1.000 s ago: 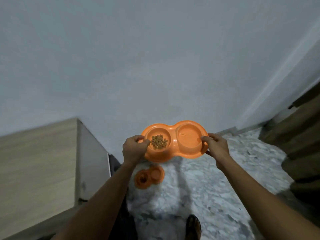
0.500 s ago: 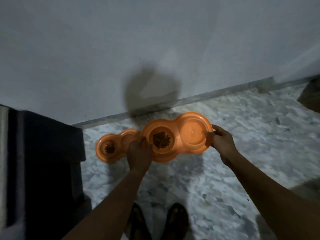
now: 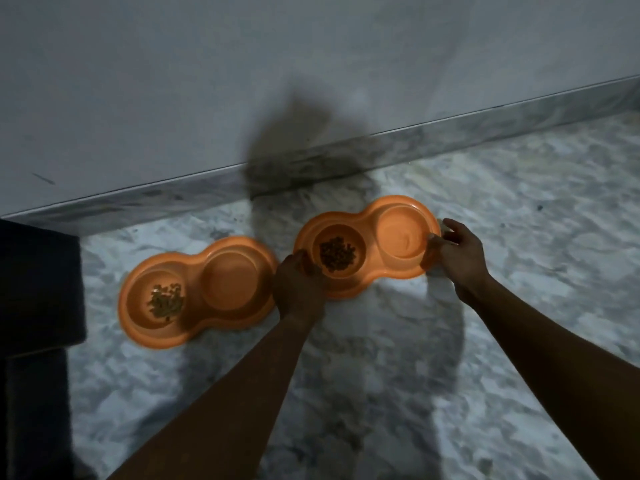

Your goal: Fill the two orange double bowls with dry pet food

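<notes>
Two orange double bowls lie on the marble floor near the wall. The left double bowl (image 3: 197, 292) holds dry pet food (image 3: 166, 301) in its left cup; its right cup looks bare. The right double bowl (image 3: 367, 244) has dark pet food (image 3: 336, 253) in its left cup, and its right cup looks bare. My left hand (image 3: 298, 289) grips the right bowl's near-left rim. My right hand (image 3: 457, 252) pinches its right rim with thumb and fingers. This bowl sits on or just above the floor; which one I cannot tell.
A grey wall with a marble skirting (image 3: 346, 157) runs right behind the bowls. A dark piece of furniture (image 3: 34, 306) stands at the left edge, close to the left bowl. Marble floor (image 3: 381, 393) stretches toward me and to the right.
Both hands have lowered the held double bowl from chest height down to the floor, to the right of the other bowl. The view has dropped toward the floor.
</notes>
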Tool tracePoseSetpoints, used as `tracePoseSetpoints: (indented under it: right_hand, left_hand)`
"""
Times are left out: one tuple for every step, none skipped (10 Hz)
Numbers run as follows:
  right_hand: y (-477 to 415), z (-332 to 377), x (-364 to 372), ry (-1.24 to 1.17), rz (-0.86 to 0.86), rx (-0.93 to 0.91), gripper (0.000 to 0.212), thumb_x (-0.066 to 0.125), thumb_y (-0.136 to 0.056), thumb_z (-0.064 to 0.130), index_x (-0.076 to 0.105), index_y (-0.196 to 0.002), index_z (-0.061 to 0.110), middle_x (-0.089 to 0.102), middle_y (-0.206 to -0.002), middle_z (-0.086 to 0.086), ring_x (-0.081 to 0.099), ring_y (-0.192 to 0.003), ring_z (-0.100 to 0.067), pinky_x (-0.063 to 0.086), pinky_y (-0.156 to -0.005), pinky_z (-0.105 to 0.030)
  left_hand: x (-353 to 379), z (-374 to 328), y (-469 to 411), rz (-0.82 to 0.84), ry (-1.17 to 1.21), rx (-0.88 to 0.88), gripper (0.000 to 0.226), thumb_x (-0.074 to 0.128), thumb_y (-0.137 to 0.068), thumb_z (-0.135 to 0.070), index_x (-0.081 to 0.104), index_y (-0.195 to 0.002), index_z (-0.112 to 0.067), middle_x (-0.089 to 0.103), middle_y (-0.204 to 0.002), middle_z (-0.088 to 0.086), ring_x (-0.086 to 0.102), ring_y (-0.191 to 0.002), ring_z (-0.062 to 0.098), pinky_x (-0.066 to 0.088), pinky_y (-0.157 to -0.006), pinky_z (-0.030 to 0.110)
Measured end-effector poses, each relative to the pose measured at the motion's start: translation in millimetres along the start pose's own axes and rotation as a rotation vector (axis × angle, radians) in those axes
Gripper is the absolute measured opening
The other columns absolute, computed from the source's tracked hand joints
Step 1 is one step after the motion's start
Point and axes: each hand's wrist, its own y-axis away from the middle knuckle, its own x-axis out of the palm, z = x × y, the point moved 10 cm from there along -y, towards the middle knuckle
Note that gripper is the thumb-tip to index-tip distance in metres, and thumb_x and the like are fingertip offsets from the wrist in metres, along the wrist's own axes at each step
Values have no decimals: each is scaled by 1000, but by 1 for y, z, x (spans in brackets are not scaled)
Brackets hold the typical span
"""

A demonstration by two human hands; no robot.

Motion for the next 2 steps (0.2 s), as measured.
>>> tracePoseSetpoints:
  right_hand:
    - [3, 2, 2, 44, -21, 12, 59, 70, -95, 25, 48, -149, 16, 60, -139, -13, 63, -119, -32, 53, -102, -50]
    - [32, 17, -4, 163, -37, 3, 63, 70, -95, 29, 46, -151, 13, 55, -146, -19, 56, -131, -36, 48, -107, -48]
  left_hand:
    - [-1, -5, 0, 28, 4, 0, 36, 60, -89, -19, 65, -118, 2, 68, -105, 25, 64, -102, 40, 51, -85, 44]
    - [-25, -25, 23, 13, 45, 12, 48, 63, -84, -28, 64, -127, -7, 67, -119, 18, 62, -112, 35, 49, -97, 43]
